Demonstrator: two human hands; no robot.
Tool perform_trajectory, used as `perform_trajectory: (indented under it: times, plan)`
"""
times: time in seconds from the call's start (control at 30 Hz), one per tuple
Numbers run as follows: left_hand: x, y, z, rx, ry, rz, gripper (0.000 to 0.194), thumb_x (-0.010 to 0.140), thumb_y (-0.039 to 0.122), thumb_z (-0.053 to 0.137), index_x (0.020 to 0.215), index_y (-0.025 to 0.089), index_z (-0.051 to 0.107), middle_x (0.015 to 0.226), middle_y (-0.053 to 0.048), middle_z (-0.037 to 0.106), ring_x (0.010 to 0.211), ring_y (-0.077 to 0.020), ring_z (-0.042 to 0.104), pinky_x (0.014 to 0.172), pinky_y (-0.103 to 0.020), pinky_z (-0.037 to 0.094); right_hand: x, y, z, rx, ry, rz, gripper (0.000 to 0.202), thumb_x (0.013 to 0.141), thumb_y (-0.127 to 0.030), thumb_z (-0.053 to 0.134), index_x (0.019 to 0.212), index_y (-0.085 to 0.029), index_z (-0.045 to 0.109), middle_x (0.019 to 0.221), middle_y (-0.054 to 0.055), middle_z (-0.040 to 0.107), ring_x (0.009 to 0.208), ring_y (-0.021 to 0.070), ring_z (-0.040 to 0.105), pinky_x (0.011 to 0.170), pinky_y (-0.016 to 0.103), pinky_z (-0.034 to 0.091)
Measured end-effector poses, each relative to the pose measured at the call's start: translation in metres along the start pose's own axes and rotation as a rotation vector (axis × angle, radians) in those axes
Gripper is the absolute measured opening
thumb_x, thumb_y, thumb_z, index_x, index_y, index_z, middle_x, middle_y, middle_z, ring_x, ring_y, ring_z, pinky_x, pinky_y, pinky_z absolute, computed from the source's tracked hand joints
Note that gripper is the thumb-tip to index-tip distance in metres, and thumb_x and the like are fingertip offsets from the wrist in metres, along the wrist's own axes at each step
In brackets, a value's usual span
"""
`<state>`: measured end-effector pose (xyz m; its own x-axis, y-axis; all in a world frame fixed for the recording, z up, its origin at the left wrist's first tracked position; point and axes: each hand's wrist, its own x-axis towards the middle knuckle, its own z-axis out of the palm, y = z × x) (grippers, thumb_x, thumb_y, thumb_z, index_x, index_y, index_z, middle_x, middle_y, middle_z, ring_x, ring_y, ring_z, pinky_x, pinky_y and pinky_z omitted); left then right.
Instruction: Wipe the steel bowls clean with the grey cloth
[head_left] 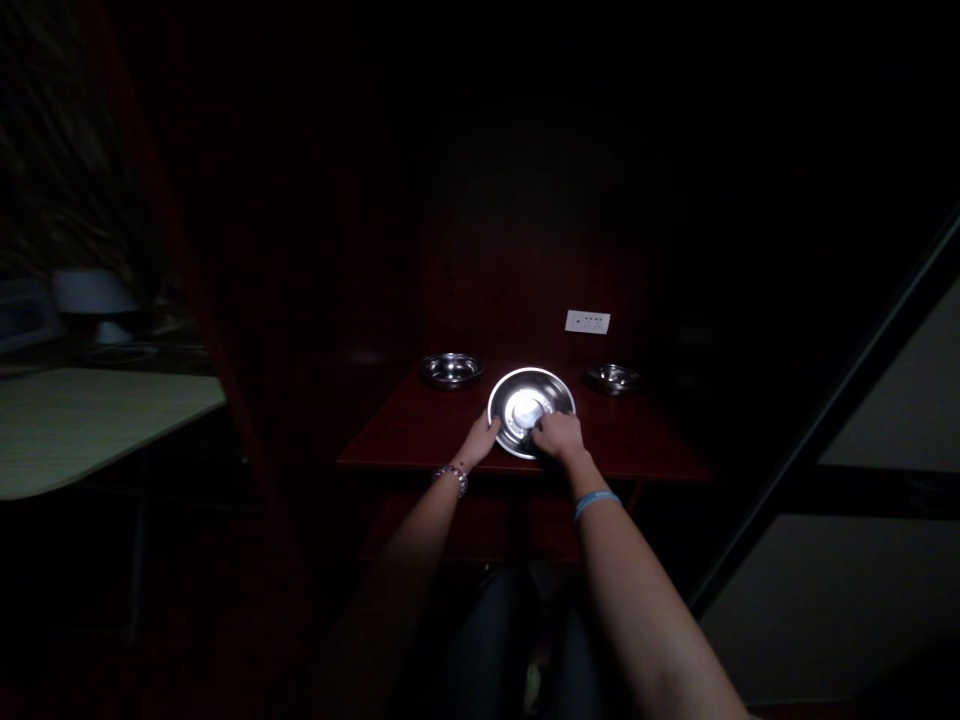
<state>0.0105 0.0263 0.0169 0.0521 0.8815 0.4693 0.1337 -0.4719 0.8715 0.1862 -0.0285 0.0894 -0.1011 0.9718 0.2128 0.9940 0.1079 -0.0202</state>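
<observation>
A shiny metal basin [525, 400] is tilted with its inside facing me, above the front part of the dark red desk [405, 430]. My left hand [478, 440] grips its rim at the lower left, a beaded bracelet on the wrist. On the inside lower right of the basin, my right hand [560, 435] presses with curled fingers; what they hold, if anything, is hidden. A blue band circles the right wrist. Behind to the left sits another metal basin [451, 370], and to the right is more shiny metal dishware [613, 378].
Dark red panels enclose the desk at the back and sides. A white socket plate [587, 321] is on the back panel. Left of the side panel stands a pale table [97, 420], with a white lamp [94, 292] behind it. Much of the surroundings is too dark to make out.
</observation>
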Motion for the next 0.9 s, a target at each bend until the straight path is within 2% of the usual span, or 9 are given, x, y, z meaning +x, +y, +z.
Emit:
perform_trajectory:
  times: [0.1,0.23,0.4,0.5,0.6,0.7,0.8,0.9]
  plan:
    - [0.000,-0.002,-0.002,0.019,-0.007,-0.004,0.041,0.090,0.021,0.050,0.129,0.010,0.058,0.128,-0.016,0.066,0.122,-0.0253,0.060,0.110,-0.038,0.041,-0.003,0.000,0.000,-0.015,0.073,0.000,0.037,0.092,-0.032,0.045,0.105,-0.013,0.075,0.111,0.019,0.072,0.108,0.0309,0.062,0.106,0.047,0.035]
    - [0.000,-0.006,-0.004,0.040,0.010,-0.018,0.042,0.091,0.023,0.049,0.131,0.013,0.057,0.124,-0.013,0.069,0.115,-0.0240,0.064,0.108,-0.040,0.044,-0.004,0.006,0.002,0.013,0.205,-0.005,0.035,0.092,-0.026,0.046,0.117,-0.017,0.069,0.126,0.016,0.066,0.124,0.0320,0.050,0.107,0.049,0.030]
    - [-0.001,-0.003,-0.003,0.051,0.028,-0.041,0.042,0.091,0.025,0.049,0.129,0.013,0.058,0.122,-0.013,0.070,0.113,-0.0237,0.065,0.106,-0.038,0.045,-0.002,0.004,0.006,0.027,0.235,0.021,0.035,0.092,-0.018,0.045,0.117,-0.017,0.070,0.130,0.017,0.064,0.129,0.0334,0.045,0.111,0.052,0.025]
    - [-0.001,0.000,-0.001,0.038,0.037,-0.064,0.040,0.090,0.026,0.051,0.127,0.013,0.060,0.117,-0.012,0.072,0.110,-0.0237,0.066,0.104,-0.038,0.047,0.000,-0.007,0.008,0.025,0.175,0.065,0.031,0.089,-0.019,0.052,0.110,-0.013,0.073,0.124,0.021,0.067,0.129,0.0364,0.046,0.111,0.054,0.027]
    - [-0.001,0.000,-0.001,0.022,0.049,-0.067,0.038,0.090,0.025,0.051,0.125,0.013,0.061,0.116,-0.012,0.072,0.110,-0.0233,0.065,0.104,-0.038,0.047,0.001,-0.022,0.011,0.075,0.074,0.095,0.031,0.087,-0.024,0.056,0.109,-0.011,0.074,0.117,0.023,0.069,0.119,0.0380,0.056,0.103,0.051,0.039]
    - [0.001,-0.003,-0.002,0.023,0.073,-0.080,0.036,0.090,0.025,0.050,0.122,0.013,0.062,0.113,-0.011,0.073,0.108,-0.0223,0.066,0.104,-0.037,0.048,0.001,-0.032,0.014,0.202,-0.012,0.074,0.035,0.090,-0.031,0.053,0.115,-0.016,0.072,0.118,0.019,0.070,0.112,0.0349,0.064,0.096,0.045,0.047]
    - [0.004,-0.008,-0.004,0.042,0.097,-0.087,0.034,0.091,0.026,0.047,0.117,0.013,0.064,0.106,-0.011,0.073,0.104,-0.0218,0.067,0.102,-0.036,0.048,0.002,-0.035,0.016,0.347,-0.046,0.031,0.037,0.090,-0.034,0.054,0.121,-0.023,0.069,0.121,0.012,0.070,0.114,0.0307,0.064,0.097,0.041,0.049]
    - [0.006,-0.013,-0.006,0.045,0.136,-0.082,0.032,0.090,0.026,0.048,0.114,0.013,0.065,0.103,-0.010,0.073,0.103,-0.0217,0.067,0.102,-0.036,0.048,0.003,-0.034,0.019,0.563,-0.086,-0.027,0.038,0.090,-0.036,0.056,0.124,-0.024,0.067,0.119,0.008,0.071,0.113,0.0253,0.065,0.099,0.036,0.049]
